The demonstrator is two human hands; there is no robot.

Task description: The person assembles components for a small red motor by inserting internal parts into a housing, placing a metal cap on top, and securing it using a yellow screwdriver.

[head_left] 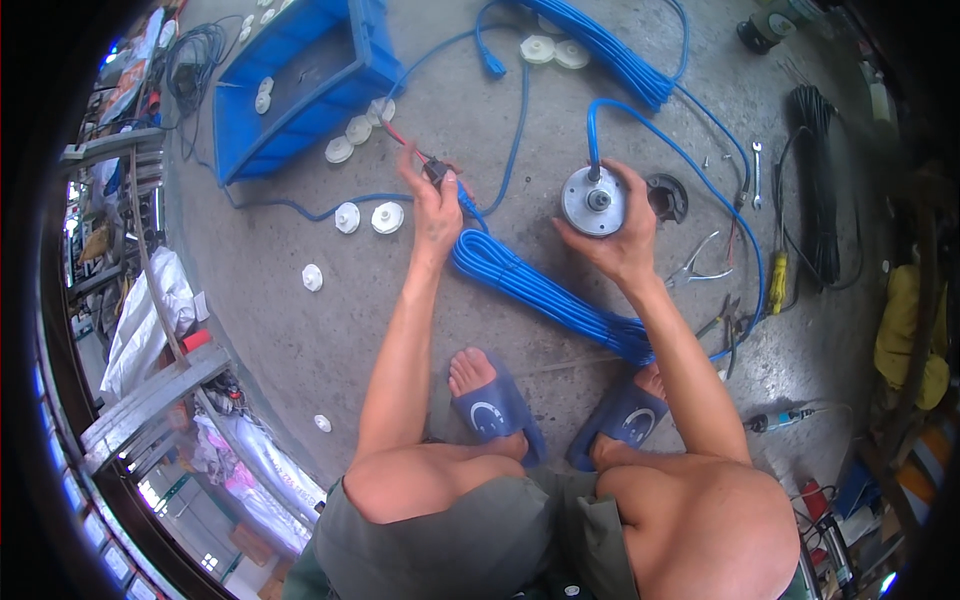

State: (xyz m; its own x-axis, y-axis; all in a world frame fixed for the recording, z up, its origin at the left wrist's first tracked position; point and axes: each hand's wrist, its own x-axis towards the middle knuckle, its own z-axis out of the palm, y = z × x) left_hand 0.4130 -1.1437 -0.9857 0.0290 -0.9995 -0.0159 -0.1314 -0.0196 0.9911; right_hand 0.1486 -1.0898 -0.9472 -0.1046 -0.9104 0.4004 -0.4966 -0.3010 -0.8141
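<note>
My left hand (pixel 436 215) is closed around a small black connector (pixel 435 171). A blue cable plug (pixel 468 205) meets it below, and a thin red wire (pixel 398 134) runs off its upper side. My right hand (pixel 632 225) grips a round, silvery motor-like metal part (pixel 580 203) from its right side. A short shaft (pixel 599 199) stands in the middle of its face, and a blue cable (pixel 592 130) leads out of its top. Between my forearms lies a bundled coil of blue cable (pixel 535 290). Just right of the metal part is a dark ring-shaped piece (pixel 668 198).
A blue crate (pixel 290 140) tilts at the upper left, with several white round parts (pixel 387 217) scattered near it. Another blue cable coil (pixel 610 50) lies at the top. To the right are pliers (pixel 700 265), a wrench (pixel 757 175), a yellow-handled screwdriver (pixel 777 285) and black cable (pixel 815 190).
</note>
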